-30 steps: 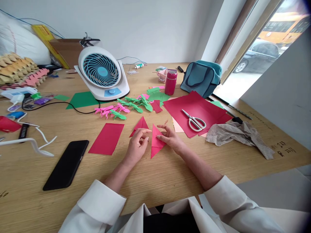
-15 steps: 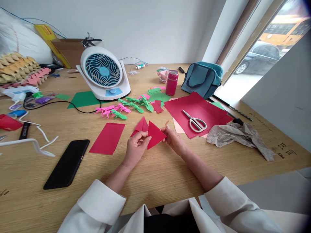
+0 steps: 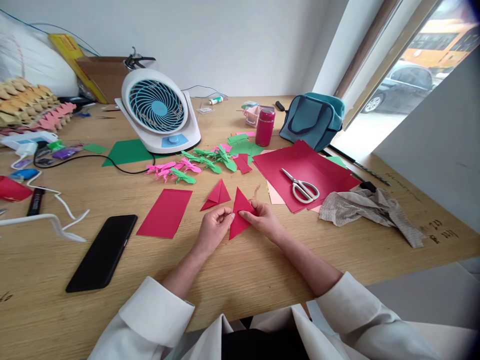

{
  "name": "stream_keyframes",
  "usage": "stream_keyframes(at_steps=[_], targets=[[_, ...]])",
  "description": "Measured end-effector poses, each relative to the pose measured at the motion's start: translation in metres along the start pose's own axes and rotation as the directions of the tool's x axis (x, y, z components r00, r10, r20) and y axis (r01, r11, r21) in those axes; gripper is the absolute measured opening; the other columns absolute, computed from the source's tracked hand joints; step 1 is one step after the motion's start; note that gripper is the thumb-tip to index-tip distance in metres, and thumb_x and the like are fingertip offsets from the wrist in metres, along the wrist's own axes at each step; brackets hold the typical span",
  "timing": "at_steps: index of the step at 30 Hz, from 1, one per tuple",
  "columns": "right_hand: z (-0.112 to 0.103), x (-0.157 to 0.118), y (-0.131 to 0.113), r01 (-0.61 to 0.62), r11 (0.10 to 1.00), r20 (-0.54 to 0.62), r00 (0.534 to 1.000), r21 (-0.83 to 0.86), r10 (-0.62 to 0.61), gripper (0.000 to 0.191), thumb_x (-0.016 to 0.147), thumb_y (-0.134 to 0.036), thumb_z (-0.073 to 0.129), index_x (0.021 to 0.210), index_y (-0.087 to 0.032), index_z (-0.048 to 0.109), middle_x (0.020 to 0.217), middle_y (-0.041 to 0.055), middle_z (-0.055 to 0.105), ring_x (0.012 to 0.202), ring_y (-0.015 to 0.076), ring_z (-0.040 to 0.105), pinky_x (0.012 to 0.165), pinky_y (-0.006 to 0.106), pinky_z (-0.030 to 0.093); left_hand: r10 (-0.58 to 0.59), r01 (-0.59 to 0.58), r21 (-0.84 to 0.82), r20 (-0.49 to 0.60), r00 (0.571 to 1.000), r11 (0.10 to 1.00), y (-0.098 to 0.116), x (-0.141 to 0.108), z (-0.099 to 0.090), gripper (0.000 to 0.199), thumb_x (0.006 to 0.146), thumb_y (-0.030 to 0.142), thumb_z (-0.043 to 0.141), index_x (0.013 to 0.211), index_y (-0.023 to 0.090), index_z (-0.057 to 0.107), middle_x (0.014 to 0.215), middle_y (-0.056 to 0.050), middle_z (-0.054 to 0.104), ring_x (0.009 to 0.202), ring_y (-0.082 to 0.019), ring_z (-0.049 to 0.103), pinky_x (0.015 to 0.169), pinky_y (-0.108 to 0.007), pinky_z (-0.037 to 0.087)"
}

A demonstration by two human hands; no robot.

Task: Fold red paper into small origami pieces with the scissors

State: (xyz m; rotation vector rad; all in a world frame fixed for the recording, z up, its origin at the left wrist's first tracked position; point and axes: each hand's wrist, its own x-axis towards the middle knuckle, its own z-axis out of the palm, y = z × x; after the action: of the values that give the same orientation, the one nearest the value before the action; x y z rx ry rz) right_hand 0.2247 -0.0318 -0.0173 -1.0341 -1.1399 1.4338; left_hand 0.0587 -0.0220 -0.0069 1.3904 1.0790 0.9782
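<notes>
Between both hands [image 3: 213, 229], red paper [image 3: 239, 226]

White fan [image 3: 157, 111], teal bag [image 3: 314, 122], phone [image 3: 102, 253]

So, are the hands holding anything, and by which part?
Yes, the nearer red triangle: the right hand grips its right side; the left hand touches its left edge, perhaps pinching it.

The head-worn camera looks forward and down (fairly close) across the table [image 3: 240, 280].
</notes>
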Motion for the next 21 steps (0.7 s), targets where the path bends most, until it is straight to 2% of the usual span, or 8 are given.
stream_keyframes(at_steps=[7, 14, 19, 21], targets=[[-0.0007, -0.0019, 0.0019, 0.063, 0.981, -0.019, 0.998, -0.186, -0.068, 0.030, 0.077, -0.047, 0.070, 0.083, -0.019, 0.061, 0.075, -0.0011, 0.060, 0.067, 0.0136, 0.053, 0.064, 0.026, 0.046, 0.002, -0.001, 0.022, -0.029, 1.000, 1.000, -0.0023, 0.0014, -0.0002, 0.011, 0.074, 0.029, 0.062, 0.068, 0.020, 0.060, 0.048, 0.007, 0.039, 0.044, -0.008, 0.035, 0.044, -0.020, 0.029], [0.0000, -0.0019, 0.0076, 0.093, 0.978, 0.006, 0.996, -0.188, -0.093, 0.026, 0.080, -0.044, 0.068, 0.089, -0.021, 0.061, 0.081, -0.0007, 0.061, 0.072, 0.0150, 0.055, 0.068, 0.026, 0.046, 0.026, -0.021, 0.089, -0.057, 0.998, 0.996, -0.0008, 0.0016, -0.0012, 0.013, 0.073, 0.028, 0.061, 0.063, 0.020, 0.057, 0.052, 0.006, 0.041, 0.047, -0.009, 0.034, 0.045, -0.020, 0.028], [0.0026, -0.0037, 0.0046, 0.134, 0.971, 0.024, 0.991, -0.200, -0.132, 0.023, 0.082, -0.041, 0.066, 0.087, -0.021, 0.058, 0.078, -0.0013, 0.058, 0.070, 0.0140, 0.052, 0.066, 0.026, 0.045, 0.099, -0.090, 0.132, -0.061, 0.993, 0.987, -0.0011, 0.0038, -0.0029, 0.015, 0.073, 0.027, 0.059, 0.061, 0.018, 0.056, 0.059, 0.004, 0.048, 0.054, -0.009, 0.040, 0.051, -0.020, 0.032], [0.0035, -0.0048, 0.0022, 0.154, 0.966, 0.028, 0.988, -0.208, -0.152, 0.021, 0.083, -0.040, 0.066, 0.086, -0.020, 0.058, 0.077, -0.0012, 0.057, 0.069, 0.0137, 0.051, 0.064, 0.025, 0.044, 0.095, -0.086, 0.135, -0.064, 0.993, 0.987, -0.0010, 0.0042, -0.0032, 0.018, 0.074, 0.028, 0.059, 0.060, 0.018, 0.055, 0.058, 0.004, 0.047, 0.054, -0.009, 0.040, 0.051, -0.020, 0.031]])
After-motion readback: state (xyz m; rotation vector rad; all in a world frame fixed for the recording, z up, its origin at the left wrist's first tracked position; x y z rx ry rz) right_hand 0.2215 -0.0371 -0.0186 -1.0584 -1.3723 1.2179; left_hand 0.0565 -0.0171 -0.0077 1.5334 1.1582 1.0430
